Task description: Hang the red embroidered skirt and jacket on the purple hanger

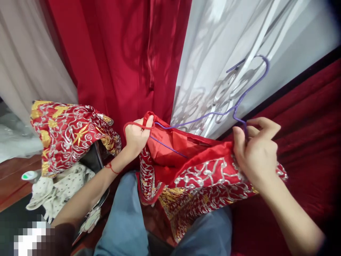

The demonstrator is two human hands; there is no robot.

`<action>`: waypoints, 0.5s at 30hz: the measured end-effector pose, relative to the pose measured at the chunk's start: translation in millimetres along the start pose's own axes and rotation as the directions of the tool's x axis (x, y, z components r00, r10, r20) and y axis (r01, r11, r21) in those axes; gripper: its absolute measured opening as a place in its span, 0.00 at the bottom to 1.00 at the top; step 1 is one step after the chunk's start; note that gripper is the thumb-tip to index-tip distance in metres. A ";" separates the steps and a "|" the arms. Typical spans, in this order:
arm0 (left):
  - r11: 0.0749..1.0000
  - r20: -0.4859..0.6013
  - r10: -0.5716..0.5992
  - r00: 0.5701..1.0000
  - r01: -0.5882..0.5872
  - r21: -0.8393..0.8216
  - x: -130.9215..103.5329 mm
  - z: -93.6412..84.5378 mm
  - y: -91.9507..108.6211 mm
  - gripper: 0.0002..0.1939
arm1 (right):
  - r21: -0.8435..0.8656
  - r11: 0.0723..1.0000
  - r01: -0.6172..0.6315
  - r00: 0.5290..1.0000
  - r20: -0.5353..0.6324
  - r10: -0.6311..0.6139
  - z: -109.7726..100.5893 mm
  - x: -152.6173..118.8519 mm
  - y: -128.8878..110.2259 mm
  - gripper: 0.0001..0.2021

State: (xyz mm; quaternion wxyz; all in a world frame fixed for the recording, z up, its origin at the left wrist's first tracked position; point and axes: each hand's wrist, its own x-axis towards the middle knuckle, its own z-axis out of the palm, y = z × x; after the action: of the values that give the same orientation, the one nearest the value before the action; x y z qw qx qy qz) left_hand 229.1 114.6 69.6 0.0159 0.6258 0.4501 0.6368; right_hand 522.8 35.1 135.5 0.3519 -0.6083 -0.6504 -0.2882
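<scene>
Fingers of the left hand (137, 137) pinch the top corner of the red embroidered garment (205, 174), red cord (133, 123) looped over them; fingers of the right hand (257, 153) grip the purple hanger (236, 106) at its far side, by the garment's edge. Garment hangs between the hands, opening up, above the wearer's legs (124, 213), hanger partly inside. Looks soft; satin lining probably slippery, silver-gold stitching likely stiffer and prone to snag. Best hold: top edge, off the stitching. Hanger seems light, thin. Farther left: another embroidered piece (70, 138), spotted cloth (66, 186); red curtain (117, 53) ahead.
</scene>
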 end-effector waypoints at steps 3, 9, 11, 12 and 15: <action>0.995 0.045 0.030 0.999 -0.034 0.090 3.9 -3.1 8.1 0.27 | -0.221 0.974 0.047 0.999 -0.010 -0.051 4.2 0.1 -4.0 0.21; 0.986 -0.020 0.067 0.998 -0.063 0.154 18.4 -3.2 16.0 0.27 | -0.373 0.922 0.100 0.990 -0.055 -0.129 4.5 0.4 -2.7 0.18; 0.987 -0.086 0.079 0.993 -0.066 0.148 29.9 -5.7 12.9 0.26 | -0.384 0.913 0.135 0.986 -0.037 -0.162 2.7 1.0 -1.0 0.19; 0.990 -0.128 0.077 0.989 -0.061 0.125 36.7 -7.4 11.4 0.25 | -0.387 0.909 0.152 0.984 -0.025 -0.176 1.5 1.4 -0.3 0.20; 0.999 -0.216 0.050 0.975 -0.052 0.000 54.0 -14.1 13.4 0.26 | -0.393 0.903 0.174 0.983 0.022 -0.180 -2.0 2.1 0.9 0.22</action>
State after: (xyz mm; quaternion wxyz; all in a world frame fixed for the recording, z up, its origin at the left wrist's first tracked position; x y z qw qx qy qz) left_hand 213.2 130.4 122.5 -0.0478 0.5642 0.4312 0.7024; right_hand 523.9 34.9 138.3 0.1998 -0.6029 -0.6292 -0.4481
